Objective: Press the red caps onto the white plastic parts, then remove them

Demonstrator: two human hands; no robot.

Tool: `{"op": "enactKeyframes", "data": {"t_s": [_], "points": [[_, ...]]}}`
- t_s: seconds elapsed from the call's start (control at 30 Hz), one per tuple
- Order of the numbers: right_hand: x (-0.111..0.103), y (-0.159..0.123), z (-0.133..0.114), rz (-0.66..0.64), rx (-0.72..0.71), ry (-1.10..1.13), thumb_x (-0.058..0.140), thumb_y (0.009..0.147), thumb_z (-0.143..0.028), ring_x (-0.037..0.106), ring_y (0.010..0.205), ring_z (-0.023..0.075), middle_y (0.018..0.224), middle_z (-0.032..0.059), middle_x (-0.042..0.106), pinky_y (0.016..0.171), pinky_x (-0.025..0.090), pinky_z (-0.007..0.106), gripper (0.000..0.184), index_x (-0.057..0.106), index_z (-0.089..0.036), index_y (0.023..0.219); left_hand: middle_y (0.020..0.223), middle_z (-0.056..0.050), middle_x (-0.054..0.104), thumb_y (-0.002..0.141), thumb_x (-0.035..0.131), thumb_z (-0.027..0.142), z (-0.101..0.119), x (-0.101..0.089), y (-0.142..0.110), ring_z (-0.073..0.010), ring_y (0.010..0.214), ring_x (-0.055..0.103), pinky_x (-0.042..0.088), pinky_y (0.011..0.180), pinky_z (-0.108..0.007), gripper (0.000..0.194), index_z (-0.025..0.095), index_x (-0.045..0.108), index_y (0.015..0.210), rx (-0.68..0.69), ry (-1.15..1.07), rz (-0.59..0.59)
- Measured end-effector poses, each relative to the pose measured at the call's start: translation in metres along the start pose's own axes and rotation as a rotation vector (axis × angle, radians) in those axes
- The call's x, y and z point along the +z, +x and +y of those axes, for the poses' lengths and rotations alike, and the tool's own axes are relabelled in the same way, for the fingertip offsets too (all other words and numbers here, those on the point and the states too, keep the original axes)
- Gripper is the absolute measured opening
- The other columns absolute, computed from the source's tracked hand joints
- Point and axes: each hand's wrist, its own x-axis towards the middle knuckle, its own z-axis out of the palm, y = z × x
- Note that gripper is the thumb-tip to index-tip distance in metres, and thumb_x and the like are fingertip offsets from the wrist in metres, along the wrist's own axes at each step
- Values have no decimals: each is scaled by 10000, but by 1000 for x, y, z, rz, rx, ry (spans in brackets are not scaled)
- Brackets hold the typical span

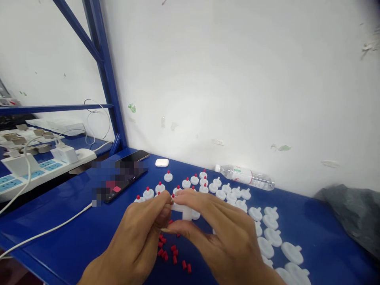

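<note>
My right hand (pixel 219 225) is curled, with thumb and fingers around a white plastic piece (pixel 187 213) that is partly hidden. My left hand (pixel 142 225) is closed, its fingertips meeting those of the right; what they pinch is hidden. Below the hands lie several small red caps (pixel 173 248) on the blue tabletop. Behind them stand white discs with red-capped stems (pixel 168 176). To the right, white discs with bare stems (pixel 292 252) lie spread out, some overlapping.
A clear plastic bottle (pixel 245 176) lies along the wall. A white earbud case (pixel 162 162) and a dark phone (pixel 133 157) are at the back left. A white cable (pixel 50 230) crosses the left side. Dark plastic bagging (pixel 350 213) sits far right. A blue frame post (pixel 108 79) rises behind.
</note>
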Motion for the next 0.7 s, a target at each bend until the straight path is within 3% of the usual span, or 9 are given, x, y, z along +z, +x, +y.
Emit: {"op": "enactKeyframes", "data": {"t_s": [0.13, 0.2, 0.33, 0.5, 0.63, 0.7], "points": [[6, -1, -3, 27, -72, -53, 722, 956, -215, 766, 1012, 147, 1053, 27, 808, 977, 590, 200, 221, 649, -171, 1160, 706, 5, 656, 983, 382, 280, 3, 4, -6, -173, 656, 618, 494, 678, -304, 254, 241, 631, 951, -75, -31, 84], [8, -4, -2, 29, -70, -67, 697, 976, -217, 767, 998, 142, 1015, 14, 808, 965, 597, 208, 170, 643, -185, 1134, 730, 5, 673, 980, 399, 311, 6, 5, -7, -184, 700, 636, 505, 689, -298, 267, 253, 648, 904, -144, -25, 97], [8, -11, -1, 47, -100, -110, 664, 1000, -227, 772, 946, 151, 1025, 30, 799, 950, 595, 237, 49, 623, -201, 998, 640, 20, 599, 1030, 392, 450, 10, 3, -4, -159, 613, 568, 484, 601, -265, 423, 242, 576, 711, -232, -119, -1], [-8, -3, 7, -235, -58, -96, 545, 1059, -224, 720, 1089, 166, 1125, 48, 755, 976, 574, 275, 131, 613, -188, 1164, 642, 29, 614, 1057, 345, 482, 13, -7, 9, -157, 597, 583, 487, 630, -267, 453, 247, 594, 760, -180, -125, -161], [-23, 6, 32, -414, 178, -271, 500, 1034, -111, 727, 963, 200, 1187, 81, 673, 747, 616, 323, 225, 649, -217, 1165, 894, -13, 742, 1055, 359, 362, -4, -15, 14, -211, 806, 706, 491, 720, -295, 319, 273, 665, 1047, -180, 224, -300], [-28, 6, 48, -457, 312, -342, 556, 1000, -102, 720, 878, 202, 1137, 74, 669, 698, 603, 342, 198, 674, -219, 1107, 909, -44, 754, 1042, 343, 279, -16, -17, 13, -242, 893, 735, 496, 775, -312, 348, 266, 690, 1016, -193, 387, -364]]}}
